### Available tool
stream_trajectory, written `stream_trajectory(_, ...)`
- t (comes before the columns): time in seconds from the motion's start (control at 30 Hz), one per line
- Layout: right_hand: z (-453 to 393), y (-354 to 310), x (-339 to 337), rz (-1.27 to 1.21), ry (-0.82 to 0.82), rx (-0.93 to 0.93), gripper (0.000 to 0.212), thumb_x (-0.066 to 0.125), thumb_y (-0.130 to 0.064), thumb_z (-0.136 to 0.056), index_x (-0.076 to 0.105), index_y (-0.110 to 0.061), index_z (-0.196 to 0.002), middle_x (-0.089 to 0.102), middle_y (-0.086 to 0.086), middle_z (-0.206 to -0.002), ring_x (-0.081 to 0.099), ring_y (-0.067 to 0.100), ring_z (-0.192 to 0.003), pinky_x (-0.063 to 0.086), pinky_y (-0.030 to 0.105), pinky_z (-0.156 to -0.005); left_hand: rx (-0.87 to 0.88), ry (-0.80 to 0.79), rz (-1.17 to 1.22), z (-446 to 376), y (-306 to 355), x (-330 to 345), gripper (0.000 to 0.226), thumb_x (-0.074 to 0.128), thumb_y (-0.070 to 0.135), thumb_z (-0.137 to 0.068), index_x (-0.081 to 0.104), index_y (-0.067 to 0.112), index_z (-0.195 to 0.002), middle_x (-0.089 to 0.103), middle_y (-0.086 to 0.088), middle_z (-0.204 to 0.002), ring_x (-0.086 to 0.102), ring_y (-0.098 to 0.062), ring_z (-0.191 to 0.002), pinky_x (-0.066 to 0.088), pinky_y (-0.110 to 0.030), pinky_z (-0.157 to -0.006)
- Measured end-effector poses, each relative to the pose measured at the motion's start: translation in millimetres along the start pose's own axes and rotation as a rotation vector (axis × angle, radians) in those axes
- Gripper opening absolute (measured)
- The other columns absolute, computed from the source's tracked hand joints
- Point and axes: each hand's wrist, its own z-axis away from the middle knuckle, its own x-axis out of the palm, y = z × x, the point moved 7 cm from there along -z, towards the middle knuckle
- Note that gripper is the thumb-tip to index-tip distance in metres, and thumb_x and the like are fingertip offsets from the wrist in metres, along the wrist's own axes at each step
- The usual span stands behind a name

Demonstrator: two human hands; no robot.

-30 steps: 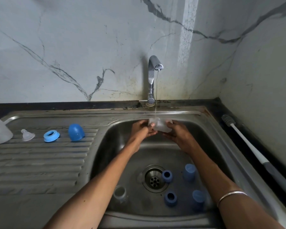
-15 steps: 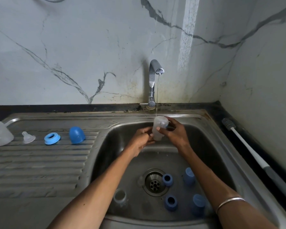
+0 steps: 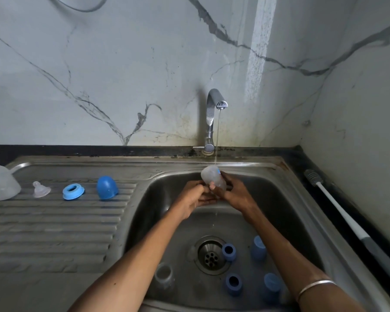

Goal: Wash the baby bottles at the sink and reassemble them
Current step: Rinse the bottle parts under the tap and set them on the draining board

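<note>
Under the tap: bottle held in the stream

Over the far part of the sink basin (image 3: 291, 199), a clear bottle (image 3: 212, 177) sits tilted under a thin stream from the tap (image 3: 212, 113). Right hand (image 3: 235, 194) grasps the bottle's lower body, fingers wrapped round it. Left hand (image 3: 195, 198) curls against the bottle's lower end; how firmly it grips, cannot tell.

Basin floor, near the drain (image 3: 211, 255): two blue rings (image 3: 229, 252), two blue caps (image 3: 258, 247), one clear bottle lying at near left (image 3: 164, 275).

Drainboard, left: second clear bottle (image 3: 1, 183), teat (image 3: 41, 189), blue ring (image 3: 73, 192), blue dome cap (image 3: 107, 187), in a row.

Counter, right: bottle brush (image 3: 338, 208) along the wall.
</note>
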Motion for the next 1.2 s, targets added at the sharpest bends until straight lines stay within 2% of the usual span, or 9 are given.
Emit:
stream_trajectory(0.13, 1, -1, -4, 0.022, 0.011, -0.004, 0.069, 0.079, -0.035, -0.079, 0.048, -0.024, -0.141, 0.055, -0.004, -0.126, 0.054, 0.011, -0.111, 0.046, 0.016, -0.08, -0.033, -0.006, 0.134, -5, -2, -2, 0.03, 0.061, 0.011, -0.097, 0.058, 0.002, -0.126, 0.069, -0.024, -0.119, 0.071, -0.036, -0.103, 0.061, -0.041, -0.082)
stream_trajectory(0.27, 1, -2, -8, 0.049, 0.065, -0.011, 0.064, 0.084, -0.03, -0.074, 0.052, -0.02, -0.129, 0.056, -0.003, -0.123, 0.055, 0.01, -0.105, 0.044, 0.011, -0.072, 0.133, 0.097, -0.124, -10, 7, -14, 0.074, 0.075, 0.015, -0.087, 0.037, 0.028, -0.15, 0.062, -0.001, -0.133, 0.065, -0.025, -0.114, 0.057, -0.044, -0.093)
stream_trajectory(0.33, 2, -2, -10, 0.044, 0.078, -0.007, 0.06, 0.084, -0.028, -0.074, 0.054, -0.019, -0.125, 0.057, -0.004, -0.12, 0.056, 0.009, -0.102, 0.044, 0.01, -0.068, 0.266, 0.14, -0.246, -7, 18, -17, 0.089, 0.077, 0.015, -0.086, 0.026, 0.039, -0.155, 0.046, 0.013, -0.134, 0.053, -0.013, -0.12, 0.057, -0.03, -0.091)
stream_trajectory(0.5, 1, -4, -16, 0.005, 0.169, -0.029, 0.059, 0.086, -0.026, -0.071, 0.056, -0.022, -0.122, 0.059, -0.007, -0.114, 0.059, 0.009, -0.103, 0.046, 0.011, -0.07, 0.401, 0.115, -0.554, -10, 27, -13, 0.054, 0.073, 0.016, -0.089, 0.055, 0.026, -0.139, 0.058, -0.001, -0.136, 0.056, -0.01, -0.111, 0.054, -0.02, -0.089)
stream_trajectory(0.63, 0, -4, -14, -0.037, 0.187, -0.059, 0.055, 0.082, -0.022, -0.076, 0.057, -0.019, -0.125, 0.064, -0.004, -0.118, 0.06, 0.006, -0.102, 0.047, 0.012, -0.077, 0.447, 0.177, -0.725, -8, 26, -12, 0.052, 0.083, 0.017, -0.08, 0.062, 0.016, -0.128, 0.066, 0.002, -0.119, 0.059, -0.005, -0.102, 0.04, 0.001, -0.072)
stream_trajectory(0.73, -3, 1, -6, 0.027, 0.125, -0.071, 0.049, 0.077, -0.026, -0.081, 0.059, -0.02, -0.127, 0.065, -0.002, -0.122, 0.06, 0.006, -0.106, 0.046, 0.012, -0.08, 0.474, 0.156, -0.699, -7, 24, -8, 0.055, 0.084, 0.01, -0.077, 0.063, 0.013, -0.128, 0.071, -0.002, -0.116, 0.066, -0.006, -0.098, 0.043, 0.002, -0.074)
stream_trajectory(0.87, -8, 8, -5, 0.029, 0.103, -0.048, 0.053, 0.076, -0.029, -0.082, 0.058, -0.02, -0.131, 0.064, -0.002, -0.124, 0.06, 0.006, -0.108, 0.048, 0.015, -0.085, 0.46, 0.17, -0.629, -8, 22, -9, 0.048, 0.084, 0.018, -0.08, 0.066, 0.015, -0.125, 0.071, 0.006, -0.105, 0.061, 0.018, -0.079, 0.049, -0.003, -0.075)
stream_trajectory(1.13, -10, 12, -4, 0.039, 0.089, -0.026, 0.054, 0.075, -0.033, -0.082, 0.057, -0.022, -0.132, 0.062, -0.005, -0.125, 0.059, 0.009, -0.11, 0.044, 0.013, -0.079, 0.457, 0.147, -0.624, -8, 22, -7, 0.046, 0.082, 0.015, -0.08, 0.067, 0.017, -0.124, 0.073, 0.002, -0.112, 0.066, 0.003, -0.09, 0.053, -0.012, -0.084)
stream_trajectory(1.2, -9, 9, -4, 0.044, 0.087, -0.041, 0.053, 0.076, -0.031, -0.082, 0.057, -0.024, -0.131, 0.063, -0.004, -0.125, 0.059, 0.009, -0.11, 0.044, 0.014, -0.08, 0.448, 0.139, -0.619, -8, 22, -6, 0.049, 0.082, 0.012, -0.08, 0.065, 0.015, -0.125, 0.072, 0.001, -0.113, 0.065, 0.004, -0.089, 0.05, -0.006, -0.079)
